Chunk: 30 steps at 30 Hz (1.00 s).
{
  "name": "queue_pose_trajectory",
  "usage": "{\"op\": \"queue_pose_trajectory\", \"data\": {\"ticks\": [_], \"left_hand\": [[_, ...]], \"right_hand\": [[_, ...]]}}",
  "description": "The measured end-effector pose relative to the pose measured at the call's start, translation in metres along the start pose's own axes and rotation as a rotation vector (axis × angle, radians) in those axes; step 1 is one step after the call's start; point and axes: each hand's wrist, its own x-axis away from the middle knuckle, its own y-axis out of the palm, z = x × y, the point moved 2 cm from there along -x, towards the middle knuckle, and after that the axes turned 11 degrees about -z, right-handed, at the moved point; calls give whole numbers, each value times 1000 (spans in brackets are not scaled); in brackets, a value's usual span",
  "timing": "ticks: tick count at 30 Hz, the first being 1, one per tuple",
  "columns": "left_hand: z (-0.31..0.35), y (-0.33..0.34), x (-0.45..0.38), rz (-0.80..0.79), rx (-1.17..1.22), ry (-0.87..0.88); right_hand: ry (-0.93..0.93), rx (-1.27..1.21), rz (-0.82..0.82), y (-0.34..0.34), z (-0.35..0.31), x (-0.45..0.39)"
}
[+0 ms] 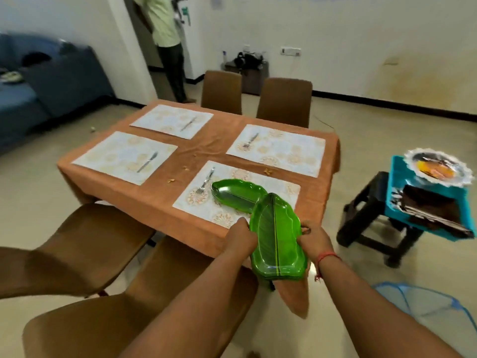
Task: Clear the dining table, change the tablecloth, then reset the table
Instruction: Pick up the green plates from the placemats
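Green plastic leaf plates, stacked, are gripped at both long edges by left hand and right hand over the table's near corner; light, rigid, probably slick.

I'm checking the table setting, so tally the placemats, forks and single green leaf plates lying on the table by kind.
Placemats: 4
Forks: 4
Green leaf plates lying on the table: 1
Total: 9

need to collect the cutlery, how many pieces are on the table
4, one on each placemat: near right, beside the green plate; near left; far left; far right. The plates could hide more.
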Motion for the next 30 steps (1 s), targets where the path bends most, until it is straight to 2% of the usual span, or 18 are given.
{"op": "queue_pose_trajectory", "data": {"ticks": [7, 16, 24, 30], "left_hand": [[-10, -41, -94, 126, 135, -112], [-13, -63, -158, 225, 381, -251], [-9, -49, -204, 407, 588, -569], [9, -26, -223, 503, 689, -776]], "right_hand": [[-41, 143, -172, 17, -66, -113], [-137, 392, -340, 35, -128, -219], [-245, 606, -613, 71, -152, -305], [-275, 702, -701, 83, -145, -327]]}}
